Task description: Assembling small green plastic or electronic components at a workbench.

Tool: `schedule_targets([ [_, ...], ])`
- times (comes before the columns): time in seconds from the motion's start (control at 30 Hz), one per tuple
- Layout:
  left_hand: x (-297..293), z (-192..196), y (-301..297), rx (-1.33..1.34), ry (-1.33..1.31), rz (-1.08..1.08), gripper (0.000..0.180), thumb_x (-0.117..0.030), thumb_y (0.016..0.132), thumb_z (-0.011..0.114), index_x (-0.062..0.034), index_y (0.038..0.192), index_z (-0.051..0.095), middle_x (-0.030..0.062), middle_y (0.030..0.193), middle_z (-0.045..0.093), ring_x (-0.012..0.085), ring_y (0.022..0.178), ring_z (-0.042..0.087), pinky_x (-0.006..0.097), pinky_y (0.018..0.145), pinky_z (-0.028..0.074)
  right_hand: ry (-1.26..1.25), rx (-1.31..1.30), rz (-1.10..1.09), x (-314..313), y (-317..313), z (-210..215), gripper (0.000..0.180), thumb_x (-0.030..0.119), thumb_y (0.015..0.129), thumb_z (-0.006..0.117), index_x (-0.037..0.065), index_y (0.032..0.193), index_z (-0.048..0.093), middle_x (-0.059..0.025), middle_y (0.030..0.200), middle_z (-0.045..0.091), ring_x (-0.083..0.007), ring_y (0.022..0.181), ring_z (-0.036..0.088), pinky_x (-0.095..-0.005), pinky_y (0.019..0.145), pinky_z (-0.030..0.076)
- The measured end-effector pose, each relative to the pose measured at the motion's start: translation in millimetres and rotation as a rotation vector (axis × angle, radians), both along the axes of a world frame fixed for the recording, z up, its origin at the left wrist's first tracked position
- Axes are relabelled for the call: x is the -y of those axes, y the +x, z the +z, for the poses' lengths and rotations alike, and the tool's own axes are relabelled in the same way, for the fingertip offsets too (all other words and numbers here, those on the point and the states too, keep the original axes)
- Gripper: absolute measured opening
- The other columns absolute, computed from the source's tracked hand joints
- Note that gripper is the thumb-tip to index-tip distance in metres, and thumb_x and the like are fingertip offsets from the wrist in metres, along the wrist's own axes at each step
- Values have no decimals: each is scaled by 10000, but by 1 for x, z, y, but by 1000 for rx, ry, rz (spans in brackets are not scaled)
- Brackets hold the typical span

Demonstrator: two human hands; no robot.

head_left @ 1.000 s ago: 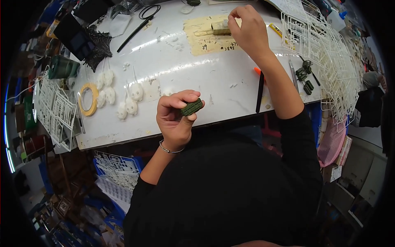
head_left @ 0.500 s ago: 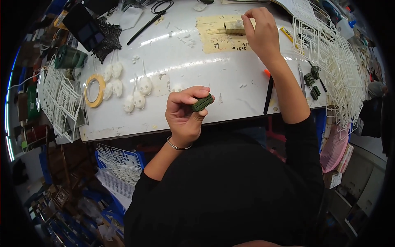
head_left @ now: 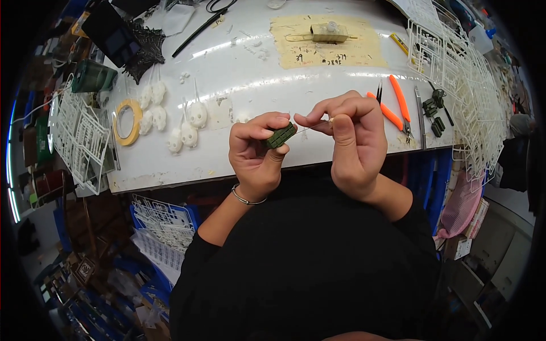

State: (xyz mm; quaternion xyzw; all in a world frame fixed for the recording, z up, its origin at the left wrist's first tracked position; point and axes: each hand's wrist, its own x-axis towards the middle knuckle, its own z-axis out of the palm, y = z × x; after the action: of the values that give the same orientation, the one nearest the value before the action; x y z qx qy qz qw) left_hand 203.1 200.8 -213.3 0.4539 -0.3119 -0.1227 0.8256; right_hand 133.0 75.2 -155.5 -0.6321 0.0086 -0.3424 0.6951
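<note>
left hand (head_left: 257, 153) pinched a small green ribbed part (head_left: 281, 136) above the near edge of the white surface (head_left: 239, 85), long axis slanting up toward the right. right hand (head_left: 352, 142) pinched a thin wire-like piece (head_left: 313, 127) whose tip met the part. orange cutters (head_left: 398, 108) and white sprues (head_left: 472, 96) lay rightward. a second earlier, the right hand reached the tan mat (head_left: 324, 48).

A tan paper sheet (head_left: 324, 42) with dark handwritten marks lies flat on the white worktop (head_left: 256, 85), well beyond the fingers (head_left: 273, 122); far up-left of them sits a dark, flat, screen-like rectangle (head_left: 116, 37); whether it is a screen is unclear.
</note>
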Motion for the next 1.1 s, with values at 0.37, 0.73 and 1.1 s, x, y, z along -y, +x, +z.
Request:
schedule_targets([
  [0.37, -6, -2, 2, 31, -7, -5, 347, -89, 853, 709, -100, 1037, 415, 126, 1122, 595, 269, 1111, 574, 382, 911, 529, 118, 11, 3, -13, 1, -6, 88, 23, 969, 471, -16, 1019, 411, -128, 961, 535, -163, 821, 590, -264, 800, 544],
  [0.73, -9, -1, 2, 20, -16, -15, 350, -82, 847, 714, -105, 1034, 419, 118, 1113, 601, 261, 1105, 578, 388, 933, 512, 81, -2, 3, -15, 2, -7, 81, 2, 954, 480, -11, 1005, 418, -118, 954, 537, -148, 793, 569, -252, 777, 530],
  [1.1, -13, -3, 10, 77, 7, -13, 360, -86, 839, 724, -107, 1031, 420, 118, 1108, 602, 267, 1101, 579, 394, 907, 524, -116, -18, 27, -11, 4, -9, 83, 45, 975, 469, 2, 993, 399, -137, 971, 476, -219, 868, 590, -307, 779, 569],
])
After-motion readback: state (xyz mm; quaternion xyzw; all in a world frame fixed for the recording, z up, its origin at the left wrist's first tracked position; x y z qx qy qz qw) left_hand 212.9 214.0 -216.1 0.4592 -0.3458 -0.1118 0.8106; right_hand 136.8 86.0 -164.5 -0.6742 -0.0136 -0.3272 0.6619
